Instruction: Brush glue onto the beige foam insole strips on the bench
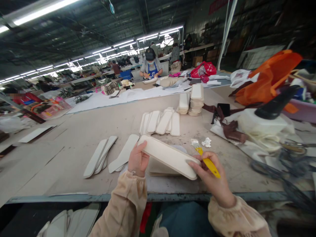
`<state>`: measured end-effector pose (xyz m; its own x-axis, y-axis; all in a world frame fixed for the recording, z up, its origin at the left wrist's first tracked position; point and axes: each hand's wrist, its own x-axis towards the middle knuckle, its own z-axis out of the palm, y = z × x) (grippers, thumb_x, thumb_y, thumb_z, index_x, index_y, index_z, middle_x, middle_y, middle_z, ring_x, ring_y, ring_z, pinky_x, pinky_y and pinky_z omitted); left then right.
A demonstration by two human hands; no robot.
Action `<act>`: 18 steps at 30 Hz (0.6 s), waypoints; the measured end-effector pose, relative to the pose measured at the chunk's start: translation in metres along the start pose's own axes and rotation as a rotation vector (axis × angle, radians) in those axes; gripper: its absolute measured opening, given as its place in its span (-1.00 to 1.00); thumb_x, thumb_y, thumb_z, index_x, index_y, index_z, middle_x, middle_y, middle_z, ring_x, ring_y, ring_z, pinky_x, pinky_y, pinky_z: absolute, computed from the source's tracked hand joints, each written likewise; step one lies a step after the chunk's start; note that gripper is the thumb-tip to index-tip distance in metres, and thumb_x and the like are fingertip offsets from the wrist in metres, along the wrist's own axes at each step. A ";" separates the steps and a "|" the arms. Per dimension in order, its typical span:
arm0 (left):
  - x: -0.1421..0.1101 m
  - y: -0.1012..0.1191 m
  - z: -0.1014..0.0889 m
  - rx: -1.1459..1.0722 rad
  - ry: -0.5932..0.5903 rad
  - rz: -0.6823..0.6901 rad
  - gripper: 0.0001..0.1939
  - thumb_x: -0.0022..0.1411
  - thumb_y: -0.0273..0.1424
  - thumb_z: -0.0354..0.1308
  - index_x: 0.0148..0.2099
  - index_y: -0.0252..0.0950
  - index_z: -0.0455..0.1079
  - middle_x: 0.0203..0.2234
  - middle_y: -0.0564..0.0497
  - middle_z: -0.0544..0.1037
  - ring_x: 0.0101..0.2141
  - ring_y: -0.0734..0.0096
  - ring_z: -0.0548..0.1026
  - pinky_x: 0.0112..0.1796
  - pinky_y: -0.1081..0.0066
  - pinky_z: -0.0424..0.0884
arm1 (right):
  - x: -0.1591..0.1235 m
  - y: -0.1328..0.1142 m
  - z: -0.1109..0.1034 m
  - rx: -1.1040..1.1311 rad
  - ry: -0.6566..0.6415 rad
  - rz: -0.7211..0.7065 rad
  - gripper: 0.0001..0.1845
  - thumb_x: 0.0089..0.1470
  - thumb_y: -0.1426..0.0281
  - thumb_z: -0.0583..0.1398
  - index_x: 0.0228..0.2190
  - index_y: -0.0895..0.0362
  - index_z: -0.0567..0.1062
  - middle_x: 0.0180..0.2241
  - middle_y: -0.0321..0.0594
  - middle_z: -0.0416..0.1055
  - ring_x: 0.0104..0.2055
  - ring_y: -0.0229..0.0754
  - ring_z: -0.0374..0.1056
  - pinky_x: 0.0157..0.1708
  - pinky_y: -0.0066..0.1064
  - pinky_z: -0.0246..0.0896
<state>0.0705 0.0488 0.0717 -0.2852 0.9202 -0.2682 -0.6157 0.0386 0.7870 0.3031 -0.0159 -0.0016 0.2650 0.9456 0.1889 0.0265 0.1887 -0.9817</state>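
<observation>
Sleeves: gathered at wrists
Left hand: pale panel gripped
Right hand: panel and yellow-handled brush gripped
Table: smudged, strewn with strips
Room: lit by tubes

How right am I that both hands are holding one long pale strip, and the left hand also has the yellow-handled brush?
One thing is off: in the head view, the yellow-handled brush is in the right hand, not the left hand. Both do hold the long pale strip.
</observation>
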 end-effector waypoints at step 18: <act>0.007 -0.016 -0.084 0.849 -0.183 -0.109 -0.57 -0.16 -0.25 0.37 -0.29 -0.34 0.30 -0.63 0.18 0.37 -0.60 0.60 0.27 -0.57 0.56 0.14 | 0.017 0.018 0.010 -0.818 0.038 -0.414 -0.80 0.16 0.30 0.16 -0.17 0.08 0.30 -0.05 -0.06 0.46 -0.05 0.03 0.42 -0.09 -0.12 0.34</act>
<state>0.0172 0.0221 0.0104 -0.0890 0.9400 -0.3295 0.1428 0.3394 0.9297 0.2980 0.0063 -0.0155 0.1135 0.8321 0.5428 0.7969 0.2500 -0.5500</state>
